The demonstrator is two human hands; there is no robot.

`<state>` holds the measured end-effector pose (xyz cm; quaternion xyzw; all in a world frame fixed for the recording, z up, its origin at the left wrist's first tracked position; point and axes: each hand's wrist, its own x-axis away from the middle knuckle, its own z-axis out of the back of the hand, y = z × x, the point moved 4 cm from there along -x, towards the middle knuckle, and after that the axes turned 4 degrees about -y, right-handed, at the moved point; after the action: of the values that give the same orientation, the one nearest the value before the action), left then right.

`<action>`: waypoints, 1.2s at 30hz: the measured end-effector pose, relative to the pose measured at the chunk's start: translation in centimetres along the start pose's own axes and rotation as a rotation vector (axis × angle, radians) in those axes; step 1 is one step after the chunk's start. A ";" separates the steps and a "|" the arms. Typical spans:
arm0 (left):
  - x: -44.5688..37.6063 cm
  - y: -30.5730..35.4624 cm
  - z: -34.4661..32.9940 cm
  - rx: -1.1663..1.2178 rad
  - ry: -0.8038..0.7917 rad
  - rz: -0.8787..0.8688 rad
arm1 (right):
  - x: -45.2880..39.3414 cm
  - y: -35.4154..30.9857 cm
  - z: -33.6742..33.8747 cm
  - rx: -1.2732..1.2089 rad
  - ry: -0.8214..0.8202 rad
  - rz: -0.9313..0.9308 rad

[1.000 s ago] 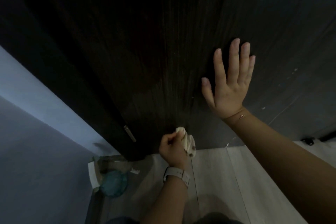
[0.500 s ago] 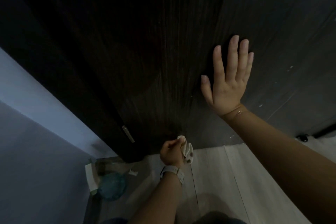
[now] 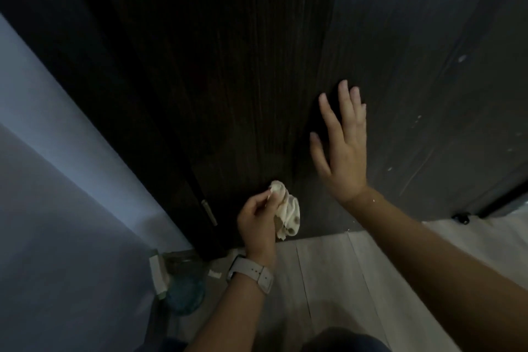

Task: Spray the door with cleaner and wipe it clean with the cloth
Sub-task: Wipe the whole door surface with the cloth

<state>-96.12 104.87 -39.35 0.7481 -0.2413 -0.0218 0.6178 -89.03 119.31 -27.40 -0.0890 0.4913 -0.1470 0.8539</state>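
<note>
A dark wood-grain door (image 3: pixel 228 80) fills most of the head view, seen from above. Low down near the door's bottom edge, my left hand (image 3: pixel 257 223) grips a crumpled, stained white cloth (image 3: pixel 287 213) and holds it against the wood. A pale watch sits on that wrist. My right hand (image 3: pixel 341 148) lies flat on the door with straight, spread fingers, above and to the right of the cloth. A clear spray bottle with bluish liquid (image 3: pixel 183 286) stands on the floor at the door's left corner.
A pale blue wall (image 3: pixel 57 166) runs down the left side. Light wood-look floorboards (image 3: pixel 357 280) lie below the door. A metal hinge (image 3: pixel 209 212) shows on the door's left edge. A small black doorstop (image 3: pixel 460 218) sits at the lower right.
My left hand has moved the cloth a little left and up along the bottom of the door. My right hand has slid lower on the door, closer to the cloth.
</note>
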 end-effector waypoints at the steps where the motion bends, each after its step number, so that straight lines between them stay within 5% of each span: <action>1: 0.6 0.2 0.4 -0.007 -0.037 0.002 | 1.3 -0.6 0.6 -0.083 -0.012 -0.058; 7: 3.7 0.9 0.8 -0.030 -0.281 -0.025 | 11.3 -3.7 0.2 -0.599 -0.360 -0.681; 12: 4.7 2.0 0.8 -0.043 -0.359 -0.017 | 12.9 -4.0 -0.1 -0.931 -0.184 -1.022; 16: 3.1 5.8 3.5 -0.438 -0.280 -0.492 | 9.8 -2.2 3.0 -0.644 -0.022 -0.748; 19: 1.8 8.0 6.3 -0.922 -0.062 -0.870 | 5.5 -0.6 6.2 -0.287 0.048 -0.334; 21: 1.1 8.6 7.4 -1.034 0.109 -0.985 | 2.5 -0.3 7.3 -0.114 0.105 -0.125; 25: -0.8 8.8 7.5 -0.966 0.258 -0.954 | -1.3 0.2 6.2 -0.018 0.188 0.061; 29: -2.2 8.4 6.8 -0.971 0.308 -0.924 | -0.5 1.3 2.8 -0.107 0.226 -0.011; 31: -2.8 8.0 6.3 -0.989 0.348 -0.918 | 1.3 1.3 0.9 0.003 0.202 0.096; 36: -3.9 7.6 6.3 -1.046 0.402 -0.911 | 10.6 3.6 -5.5 0.165 -0.304 0.396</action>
<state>-104.17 99.68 -34.73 0.3704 0.2551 -0.2520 0.8569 -88.15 119.07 -39.83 0.0578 0.3515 -0.0014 0.9344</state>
